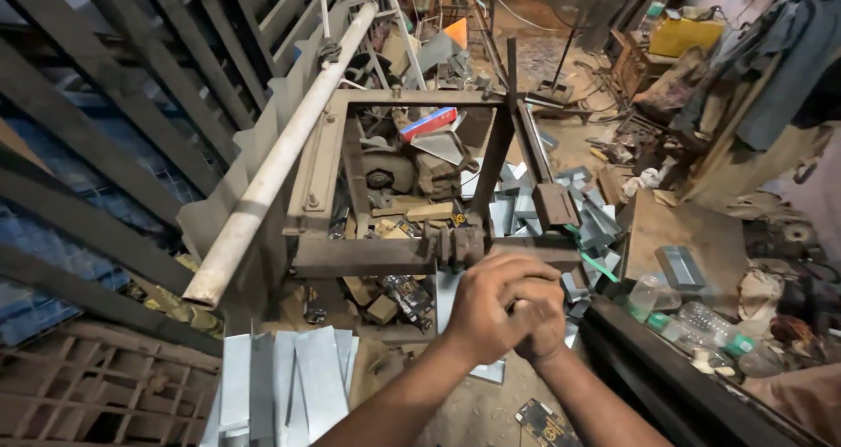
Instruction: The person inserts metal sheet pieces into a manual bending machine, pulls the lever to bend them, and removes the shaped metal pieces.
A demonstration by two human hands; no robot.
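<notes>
My left hand (487, 305) and right hand (541, 322) were clasped together, fingers curled shut, just near of the rusty metal frame machine (385, 237); couldn't tell if anything was held inside. Forearms came up from the near edge. Frame's open middle held wood blocks (429, 211), a motor (385, 171), scraps. Long pale lever pipe (272, 162) ran left. Flat grey sheet-metal strips (289, 386) lay near left; folded metal channels (587, 219) piled right.

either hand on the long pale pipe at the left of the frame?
No. The left hand and right hand are clasped together by the machine frame's front bar, well apart from the pale pipe.
</notes>
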